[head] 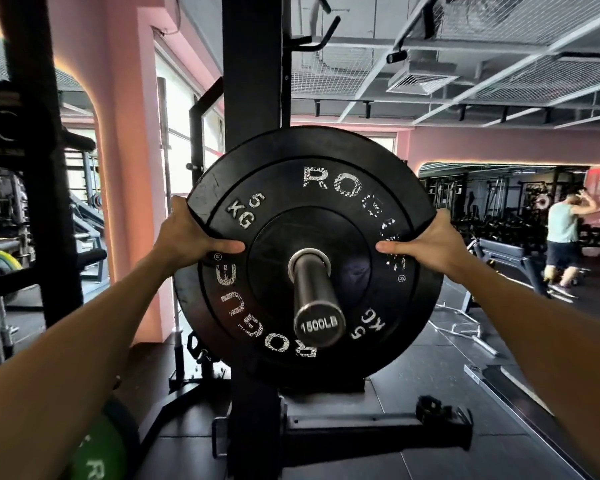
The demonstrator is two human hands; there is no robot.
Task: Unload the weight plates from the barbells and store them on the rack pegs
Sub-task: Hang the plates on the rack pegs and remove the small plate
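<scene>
Forearms out level: plate [309,258] threaded on sleeve [314,292], whose axis points straight back at me, left hand [191,233] and right hand [426,242] clamping opposite rims, thumbs on its face, equally near.

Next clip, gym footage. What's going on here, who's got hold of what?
A person grips a black 5 kg bumper plate with both hands, the left hand on its left edge and the right hand on its right edge, thumbs on the face. The plate still sits on the barbell sleeve, whose end cap reads 1500LB. A black rack upright stands behind it. Another person stands in the background at right.
</scene>
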